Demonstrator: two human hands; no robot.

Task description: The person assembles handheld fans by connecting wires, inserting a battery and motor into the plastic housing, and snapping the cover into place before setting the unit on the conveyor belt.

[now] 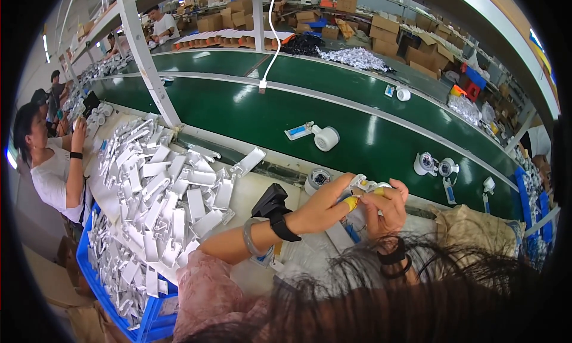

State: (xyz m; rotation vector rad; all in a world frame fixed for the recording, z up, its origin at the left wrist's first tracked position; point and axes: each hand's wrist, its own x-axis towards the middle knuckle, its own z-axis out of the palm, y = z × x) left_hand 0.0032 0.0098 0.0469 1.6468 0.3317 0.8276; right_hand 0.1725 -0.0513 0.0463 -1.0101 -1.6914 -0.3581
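Observation:
My left hand (326, 207) and my right hand (386, 210) meet over the near edge of the bench, fingers closed. Between them is a small white plastic part (359, 181), largely covered by my fingers. Yellow covers wrap some fingertips. Just beyond my left hand stands a round white housing (317, 179) with its inside showing. Beneath the hands lies a white strip-shaped piece (339, 237), with blue beside it. A heap of white plastic covers (179, 191) spreads to the left of my left forearm.
A green conveyor belt (238, 113) runs past the bench, carrying white lamp-like units (326, 138). A blue bin (152, 319) of white parts stands at the lower left. A co-worker (53, 170) sits further left. A brown sack (476, 230) lies at right. A white cable (274, 45) hangs above the belt.

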